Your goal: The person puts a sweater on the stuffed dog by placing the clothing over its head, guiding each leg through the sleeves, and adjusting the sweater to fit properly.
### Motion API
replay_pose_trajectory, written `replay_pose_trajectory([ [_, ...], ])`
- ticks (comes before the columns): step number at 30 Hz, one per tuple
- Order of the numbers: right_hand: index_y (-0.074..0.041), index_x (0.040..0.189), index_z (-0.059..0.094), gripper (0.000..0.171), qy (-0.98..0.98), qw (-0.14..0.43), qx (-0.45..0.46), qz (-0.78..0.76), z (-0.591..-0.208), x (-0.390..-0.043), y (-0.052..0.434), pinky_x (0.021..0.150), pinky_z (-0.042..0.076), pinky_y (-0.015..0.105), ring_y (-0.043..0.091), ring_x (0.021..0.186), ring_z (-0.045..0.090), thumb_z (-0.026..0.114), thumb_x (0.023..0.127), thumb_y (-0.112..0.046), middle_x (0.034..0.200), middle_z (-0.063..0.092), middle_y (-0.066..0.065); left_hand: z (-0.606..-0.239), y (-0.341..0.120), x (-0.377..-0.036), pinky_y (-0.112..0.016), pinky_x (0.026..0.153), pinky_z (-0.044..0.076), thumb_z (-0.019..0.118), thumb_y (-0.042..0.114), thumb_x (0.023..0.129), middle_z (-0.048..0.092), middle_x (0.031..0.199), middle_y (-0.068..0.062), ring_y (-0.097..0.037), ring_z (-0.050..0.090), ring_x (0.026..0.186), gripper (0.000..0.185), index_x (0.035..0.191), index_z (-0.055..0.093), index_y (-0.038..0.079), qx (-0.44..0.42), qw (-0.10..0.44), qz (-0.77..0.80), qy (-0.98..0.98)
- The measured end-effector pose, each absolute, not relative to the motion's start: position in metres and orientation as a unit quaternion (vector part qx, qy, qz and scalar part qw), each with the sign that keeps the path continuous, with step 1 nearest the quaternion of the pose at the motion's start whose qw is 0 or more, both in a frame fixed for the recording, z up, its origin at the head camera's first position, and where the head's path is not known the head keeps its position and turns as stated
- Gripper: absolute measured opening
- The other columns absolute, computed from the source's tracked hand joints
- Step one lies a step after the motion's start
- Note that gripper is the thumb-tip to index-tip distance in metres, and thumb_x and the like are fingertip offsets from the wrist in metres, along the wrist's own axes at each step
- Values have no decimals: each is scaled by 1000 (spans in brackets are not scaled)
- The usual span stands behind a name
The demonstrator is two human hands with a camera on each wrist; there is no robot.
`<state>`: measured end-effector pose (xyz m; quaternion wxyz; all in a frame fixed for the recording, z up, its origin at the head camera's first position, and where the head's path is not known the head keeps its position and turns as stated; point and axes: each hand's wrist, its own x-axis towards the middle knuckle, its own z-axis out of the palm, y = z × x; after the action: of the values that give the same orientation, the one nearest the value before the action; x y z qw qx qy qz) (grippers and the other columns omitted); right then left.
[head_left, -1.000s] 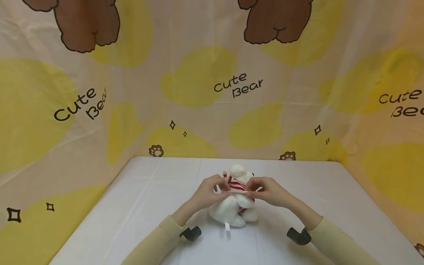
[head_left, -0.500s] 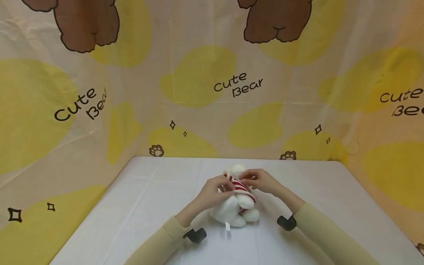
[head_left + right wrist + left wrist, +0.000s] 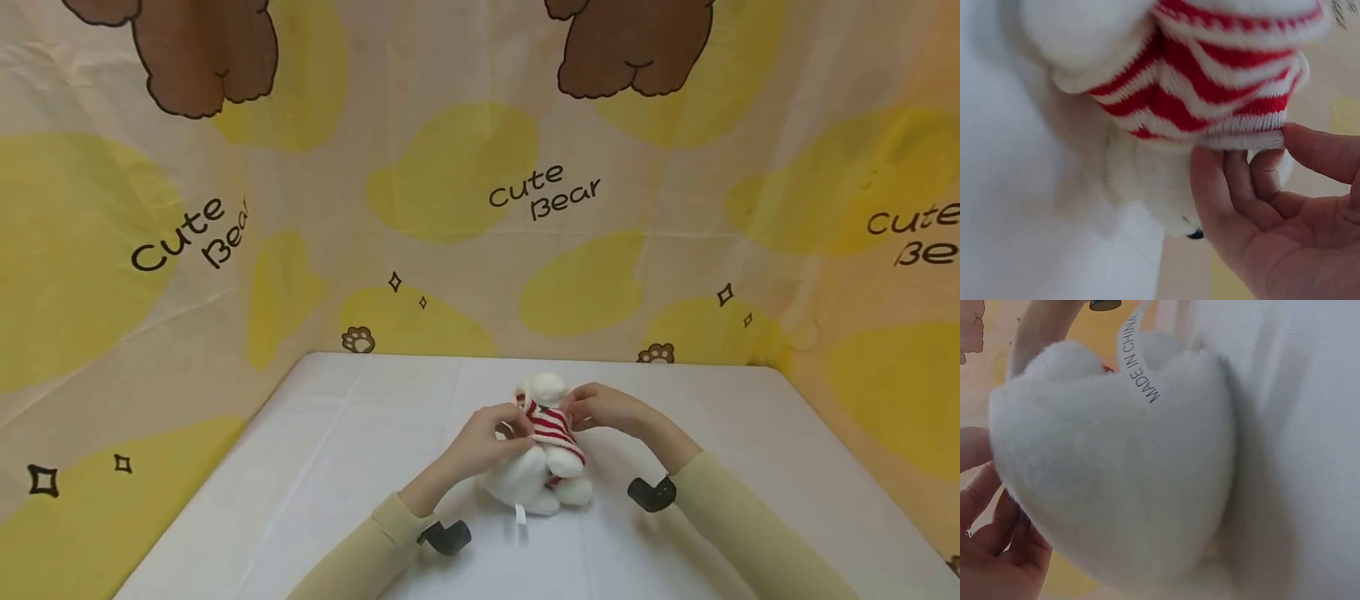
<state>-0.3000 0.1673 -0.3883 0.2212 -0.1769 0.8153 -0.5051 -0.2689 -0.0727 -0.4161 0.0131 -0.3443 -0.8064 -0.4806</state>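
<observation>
A white plush animal [image 3: 517, 479] sits on the table, turned partly away, wearing a red-and-white striped knit sweater [image 3: 552, 427]. My left hand [image 3: 483, 442] pinches the sweater's left side. In the left wrist view its curled fingers [image 3: 1004, 531] are partly hidden behind the plush's white body [image 3: 1116, 462]. On the far side, my right hand [image 3: 611, 412] is up beside the toy's head [image 3: 547, 388]. The right wrist view shows its thumb and fingers [image 3: 1210, 187] pinching the pale edge of the sweater near the head, where a dark nose [image 3: 1195, 234] shows.
A white label [image 3: 1138, 359] reading MADE IN CHINA sticks out from the plush's lower back. Black wrist cameras [image 3: 652, 494] are strapped to both arms. The white table [image 3: 360, 433] meets a printed cloth backdrop [image 3: 435, 250] at its back and sides.
My right hand has let go of the sweater's lower edge, moved up and taken the edge near the head. That lower edge now hangs lower over the body. My left hand has barely moved.
</observation>
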Motion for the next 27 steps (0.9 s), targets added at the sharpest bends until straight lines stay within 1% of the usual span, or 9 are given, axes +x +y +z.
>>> replay_pose_trajectory([
  [3,15,108,53,27,748,273,-162,-583,-395,-303,176,94,49,42,14,90,64,42,97,-6,94,65,5,-416,-72,-267,-24,73,50,71,11,83,66,88,-2,-10,59,83,5,86,68,10,-349,29,-488,-799],
  [6,16,110,53,27,710,291,-145,-624,-404,-303,180,90,52,33,11,88,64,38,98,-4,91,65,3,-414,-69,-263,-26,79,50,70,14,84,66,89,1,-11,58,88,4,86,66,12,-357,49,-487,-795],
  [9,17,108,54,28,699,285,-133,-642,-409,-302,178,82,54,25,9,85,63,37,99,-3,88,65,2,-412,-64,-258,-27,85,50,68,16,86,67,90,3,-9,61,93,5,88,65,12,-358,70,-476,-800],
  [13,16,105,55,27,711,260,-113,-643,-411,-298,170,76,54,22,8,81,62,38,99,-4,84,63,0,-406,-55,-254,-26,84,52,68,19,87,70,89,3,-6,66,89,8,90,67,11,-344,87,-482,-801],
  [17,10,101,56,24,744,241,-123,-611,-407,-294,164,74,52,21,7,78,58,43,98,-10,84,57,-1,-400,-50,-253,-22,78,53,70,16,85,72,85,0,-5,68,83,6,86,68,10,-337,75,-491,-800],
  [20,4,96,59,25,759,249,-143,-584,-403,-294,162,73,50,22,6,77,56,47,99,-18,83,56,-3,-399,-50,-252,-20,78,52,70,14,85,72,85,-1,-5,67,83,5,84,68,10,-332,56,-484,-808],
  [23,-3,89,63,25,762,258,-156,-574,-403,-297,162,71,50,22,5,74,55,50,98,-22,79,57,-5,-399,-50,-251,-18,79,52,69,14,86,72,86,0,-4,67,83,5,84,68,10,-324,51,-481,-813],
  [24,-5,88,64,23,758,258,-155,-578,-404,-297,161,72,50,21,5,76,57,50,98,-20,79,58,-6,-399,-50,-250,-18,79,52,69,14,86,72,86,0,-4,67,83,5,84,68,10,-324,54,-483,-812],
  [27,-9,82,63,24,737,264,-151,-603,-409,-299,158,72,50,21,7,78,56,46,98,-13,80,57,-5,-400,-46,-248,-19,78,52,69,13,86,72,84,1,-4,67,83,4,84,68,10,-338,77,-487,-802],
])
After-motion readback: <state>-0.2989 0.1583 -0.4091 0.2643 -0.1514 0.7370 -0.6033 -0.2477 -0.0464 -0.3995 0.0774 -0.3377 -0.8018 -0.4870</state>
